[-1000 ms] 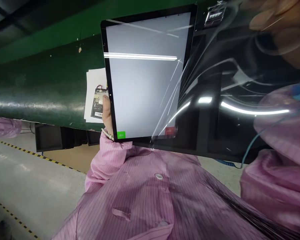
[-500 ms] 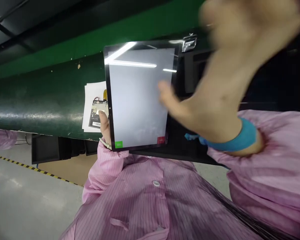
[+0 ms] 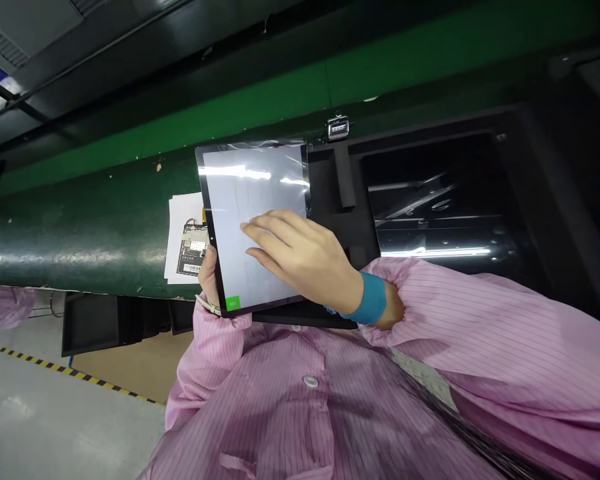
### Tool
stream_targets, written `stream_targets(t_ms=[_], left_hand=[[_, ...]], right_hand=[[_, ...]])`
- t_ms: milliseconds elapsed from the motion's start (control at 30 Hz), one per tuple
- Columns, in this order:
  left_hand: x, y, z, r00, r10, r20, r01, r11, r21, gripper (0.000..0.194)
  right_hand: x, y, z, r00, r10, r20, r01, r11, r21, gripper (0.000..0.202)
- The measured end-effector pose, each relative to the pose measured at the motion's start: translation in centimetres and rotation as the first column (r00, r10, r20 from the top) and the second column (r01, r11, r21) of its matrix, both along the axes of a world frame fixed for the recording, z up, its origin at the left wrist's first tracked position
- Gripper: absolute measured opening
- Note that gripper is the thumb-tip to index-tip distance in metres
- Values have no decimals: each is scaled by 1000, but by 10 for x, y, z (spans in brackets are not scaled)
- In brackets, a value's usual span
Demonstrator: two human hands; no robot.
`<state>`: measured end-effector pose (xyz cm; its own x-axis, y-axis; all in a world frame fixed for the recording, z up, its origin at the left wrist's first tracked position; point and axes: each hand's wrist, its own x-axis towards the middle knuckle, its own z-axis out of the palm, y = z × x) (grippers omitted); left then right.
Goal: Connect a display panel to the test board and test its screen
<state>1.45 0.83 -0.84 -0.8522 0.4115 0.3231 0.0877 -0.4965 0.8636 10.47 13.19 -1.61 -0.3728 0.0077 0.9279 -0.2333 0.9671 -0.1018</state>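
Observation:
A tablet (image 3: pixel 240 193) with a lit pale-grey screen and a small green button at its lower left corner is held upright in front of me. My left hand (image 3: pixel 209 270) grips its lower left edge, thumb on the bezel. My right hand (image 3: pixel 300 257), with a blue wrist strap (image 3: pixel 371 299), lies flat on the screen, fingers spread and pointing left. A thin clear film shows along the tablet's top edge.
A dark green conveyor belt (image 3: pixel 80 220) runs behind, carrying a white sheet with a circuit board (image 3: pixel 190 247). A black fixture tray (image 3: pixel 430 193) with a glossy panel sits to the right, a small metal connector (image 3: pixel 338 127) above it. Grey floor with yellow-black tape lies lower left.
The clear film that hung loose off the screen's right side is gone from there. My right hand came down from the upper right and now rests flat on the screen; the tablet sits lower.

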Motion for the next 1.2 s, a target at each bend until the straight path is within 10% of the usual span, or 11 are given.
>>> stream_targets(t_ms=[233, 433, 600, 833, 967, 1100, 1200], left_hand=[[-7, -10, 4, 995, -95, 13, 95, 995, 13, 48], [9, -24, 42, 995, -77, 58, 88, 966, -243, 36], [33, -8, 64, 967, -219, -133, 143, 892, -428, 41], [36, 7, 49, 883, -307, -355, 71, 835, -546, 52], [12, -26, 34, 679, -39, -733, -322, 881, -345, 33], [-30, -70, 0, 172, 119, -978, -849, 521, -86, 26], [-53, -93, -25, 72, -57, -996, -906, 413, -89, 31]], right_hand=[[-11, 21, -9, 995, -16, 99, 49, 941, -336, 68], [-12, 36, -6, 987, 135, 88, -83, 894, -441, 71], [-11, 48, 1, 961, 270, 55, -226, 888, -400, 68], [-12, 55, 1, 956, 289, 51, -267, 929, -255, 64], [-12, 57, -1, 964, 261, 57, -240, 939, -247, 62], [-11, 57, -3, 957, 285, 55, -263, 931, -252, 65], [-11, 57, -4, 954, 294, 49, -274, 929, -248, 66]])
